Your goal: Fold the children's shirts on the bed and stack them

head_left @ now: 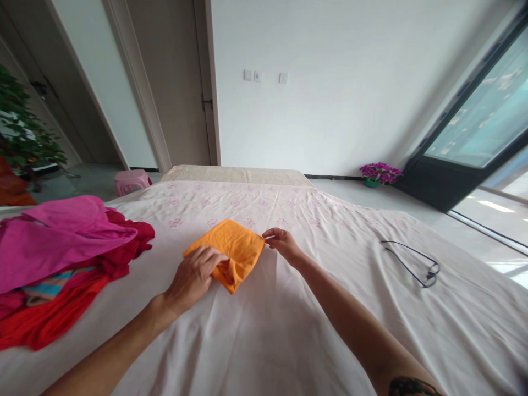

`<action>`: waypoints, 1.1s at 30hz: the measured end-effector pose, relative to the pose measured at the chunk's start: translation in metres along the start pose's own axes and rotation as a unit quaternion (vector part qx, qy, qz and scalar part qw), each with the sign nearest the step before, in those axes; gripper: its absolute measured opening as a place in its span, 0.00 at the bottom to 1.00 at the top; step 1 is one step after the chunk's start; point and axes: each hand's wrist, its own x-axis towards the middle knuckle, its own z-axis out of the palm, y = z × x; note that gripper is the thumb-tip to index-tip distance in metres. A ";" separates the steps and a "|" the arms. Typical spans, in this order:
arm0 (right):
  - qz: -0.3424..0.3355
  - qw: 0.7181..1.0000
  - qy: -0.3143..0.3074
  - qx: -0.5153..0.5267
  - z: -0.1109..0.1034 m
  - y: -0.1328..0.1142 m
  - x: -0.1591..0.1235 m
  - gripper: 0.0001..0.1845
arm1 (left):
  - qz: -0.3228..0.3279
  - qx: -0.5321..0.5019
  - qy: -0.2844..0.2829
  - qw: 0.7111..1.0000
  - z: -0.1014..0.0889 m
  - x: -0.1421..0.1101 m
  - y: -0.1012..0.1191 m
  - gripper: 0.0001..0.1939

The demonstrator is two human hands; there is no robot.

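An orange piece of cloth [237, 242], folded into a small uneven square, lies on the pale flowered bed sheet [264, 330] in the middle. My left hand [198, 269] grips its near left side, fingers curled over a bunched fold; the thumb is hidden. At the right corner, my right hand [282, 242] pinches the cloth between thumb and fingertips. Whether the cloth is a garment cannot be told from its folded shape.
A heap of pink and red clothes [70, 236] lies on the left of the bed. Black-framed glasses [431, 272] rest on the sheet at right. Beyond the bed are a pink stool [132, 180] and a pot of purple flowers [379, 173].
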 end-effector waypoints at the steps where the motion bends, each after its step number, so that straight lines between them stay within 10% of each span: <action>1: 0.025 0.999 0.008 -0.036 -0.006 0.010 -0.004 0.13 | 0.014 -0.006 -0.029 0.999 0.007 -0.010 -0.001 0.31; 8: -0.091 0.961 0.025 -0.261 -0.013 0.014 -0.037 0.12 | -0.157 -0.082 0.043 0.983 0.002 -0.033 -0.035 0.14; 13: -0.188 0.930 -0.099 -0.301 0.013 -0.013 -0.065 0.10 | -0.337 -0.088 0.027 0.937 -0.015 -0.022 -0.065 0.14; 27: -0.256 0.846 -0.194 -0.425 0.054 -0.022 -0.083 0.14 | -0.353 0.029 -0.127 0.926 -0.012 -0.003 -0.056 0.13; 33: -0.247 0.860 -0.171 -0.411 0.063 -0.023 -0.083 0.08 | -0.378 -0.060 -0.068 0.921 -0.005 -0.003 -0.072 0.10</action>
